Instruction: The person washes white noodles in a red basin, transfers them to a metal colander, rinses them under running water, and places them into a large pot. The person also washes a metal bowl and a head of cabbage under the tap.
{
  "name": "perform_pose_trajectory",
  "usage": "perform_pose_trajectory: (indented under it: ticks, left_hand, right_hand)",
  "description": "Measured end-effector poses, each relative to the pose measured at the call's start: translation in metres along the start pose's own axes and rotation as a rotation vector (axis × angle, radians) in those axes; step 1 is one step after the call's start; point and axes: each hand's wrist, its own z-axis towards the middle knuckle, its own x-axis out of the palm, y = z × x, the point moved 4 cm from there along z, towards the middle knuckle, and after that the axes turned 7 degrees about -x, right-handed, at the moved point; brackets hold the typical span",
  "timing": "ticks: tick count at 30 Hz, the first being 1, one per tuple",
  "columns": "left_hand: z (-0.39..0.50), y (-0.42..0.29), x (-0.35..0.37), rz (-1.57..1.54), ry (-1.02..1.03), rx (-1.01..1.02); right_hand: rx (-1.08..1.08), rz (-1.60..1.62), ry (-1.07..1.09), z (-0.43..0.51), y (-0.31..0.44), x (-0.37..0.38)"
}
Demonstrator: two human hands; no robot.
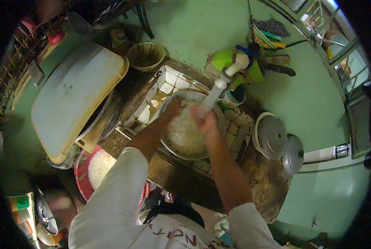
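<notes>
Before me a metal basin (164, 145) sits in a white-tiled sink (148, 113). Inside it lies a pale, translucent stringy mass (185, 133) in water. From a tap (224, 79) water runs down onto my right hand (205, 117), which is over the basin's far right part; its fingers look curled, but blur hides whether they hold anything. My left hand (174, 107) reaches into the far left part of the basin, with its fingers partly hidden and blurred.
At left a large pale plastic lid (73, 90) leans over pots, above a red basin (81, 180) of white grains. A ribbed bowl (146, 56) stands behind the sink. Metal lids (271, 137) lean at right; a knife (280, 69) hangs on the green wall.
</notes>
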Motion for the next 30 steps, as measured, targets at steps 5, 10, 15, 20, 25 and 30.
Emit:
perform_pose_trajectory:
  ticks: [5, 10, 15, 20, 25, 30]
  left_hand:
    - [-0.022, -0.014, 0.069, 0.054, -0.059, 0.052]
    - [-0.118, -0.066, 0.074, 0.343, 0.105, 0.428]
    - [-0.136, -0.067, 0.019, 0.599, 0.179, 0.377]
    - [-0.061, 0.006, 0.023, 0.079, 0.104, -0.099]
    - [-0.079, 0.023, 0.032, -0.124, -0.158, -0.289]
    - [-0.082, -0.003, 0.081, -0.886, -0.269, -0.562]
  right_hand:
    - [-0.131, -0.176, 0.368, -0.020, 0.018, -0.004]
    - [0.014, -0.320, 0.294, -0.019, 0.024, -0.018]
    - [-0.038, -0.771, 0.211, -0.010, 0.022, -0.044]
    - [-0.202, -0.928, 0.222, 0.004, 0.007, -0.104]
    - [-0.230, -1.110, -0.076, 0.049, -0.054, -0.183]
    - [-0.313, -1.706, -0.031, 0.094, -0.099, -0.191]
